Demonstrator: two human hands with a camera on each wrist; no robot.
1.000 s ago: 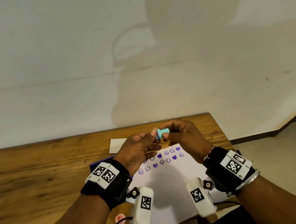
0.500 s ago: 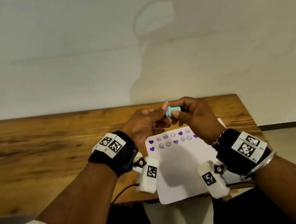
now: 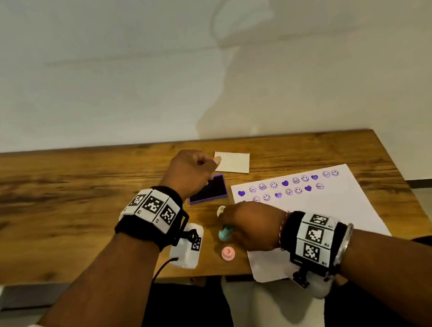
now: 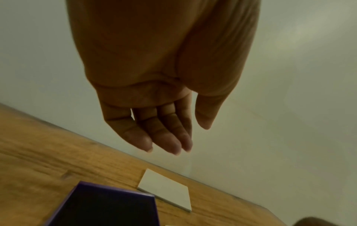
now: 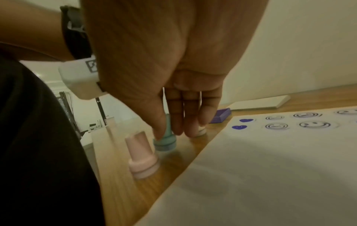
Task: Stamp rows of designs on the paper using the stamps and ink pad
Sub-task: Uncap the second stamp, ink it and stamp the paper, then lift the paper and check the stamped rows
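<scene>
The white paper (image 3: 320,219) (image 5: 270,168) lies at the table's right, with two rows of purple hearts and smiley faces along its far edge. Left of it, my right hand (image 3: 226,227) (image 5: 170,134) pinches the teal stamp (image 3: 224,233) (image 5: 165,139), which stands on the wood. A pink stamp (image 3: 228,253) (image 5: 142,159) stands just nearer, and a whitish stamp (image 3: 221,210) (image 5: 201,131) just beyond. The purple ink pad (image 3: 208,193) (image 4: 108,204) (image 5: 222,115) lies uncovered farther back. My left hand (image 3: 211,163) (image 4: 186,138) hovers over it, fingers relaxed and empty.
A white lid (image 3: 233,161) (image 4: 166,189) (image 5: 258,104) lies flat behind the ink pad, near the wall. The wooden table (image 3: 68,204) ends close to me, and the paper's near corner overhangs that edge. The table's right edge is just past the paper.
Both hands held the teal stamp above the paper. Now my left hand has let go and moved over the ink pad. My right hand has brought the stamp down onto the table left of the paper.
</scene>
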